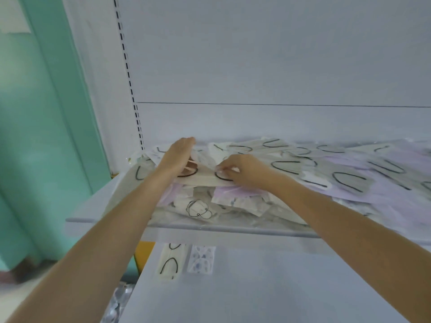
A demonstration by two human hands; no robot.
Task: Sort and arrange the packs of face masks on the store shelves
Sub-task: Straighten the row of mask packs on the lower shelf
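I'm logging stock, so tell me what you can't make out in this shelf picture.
All in the head view.
Left hand: its back hides its grip.
Purple packs: cut off by the right edge.
Silver packaging: blurred, cut by the bottom edge.
Pile under the cream pack: count hidden by overlap.

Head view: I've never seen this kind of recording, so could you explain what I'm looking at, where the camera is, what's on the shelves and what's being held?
There is no machine here: a person works with two bare hands. The one picture comes from a wide-angle camera worn on their head, looking forward and down, so you see both forearms reaching out. The upper shelf carries a loose pile of mask packs, pale ones with black loops and lilac ones. The left hand and the right hand both have curled fingers on one long pale pack atop the pile; blur hides how firm the grip is. On the lower shelf lie two more packs side by side.
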